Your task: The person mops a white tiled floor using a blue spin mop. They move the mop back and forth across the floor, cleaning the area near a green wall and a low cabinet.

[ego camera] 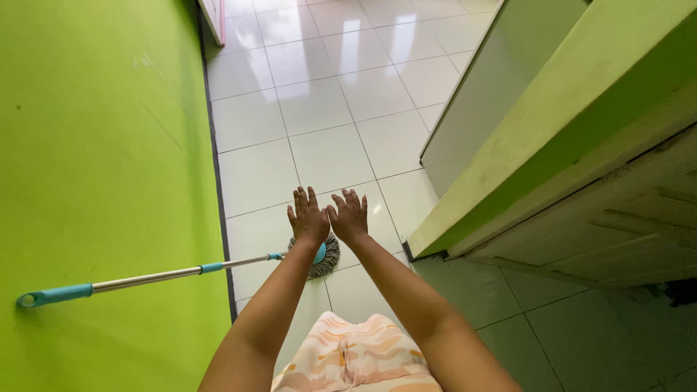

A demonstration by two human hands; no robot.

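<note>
A string mop (pixel 218 267) is seen propped against the green wall (pixel 102 181), its head resting on the white tiled floor (pixel 327 109), untouched. The left hand (pixel 308 218) and right hand (pixel 350 216) are held out flat and empty, side by side, just above the mop head.

Glossy tiled floor (pixel 319 109); mop (pixel 181 273) with shiny metal pole, stringy head.

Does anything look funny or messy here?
Nothing is spilled or broken. The teal-handled metal mop leans against the green wall, its stringy head on the white tiled floor. Both hands, left hand and right hand, are spread open, holding nothing.
</note>
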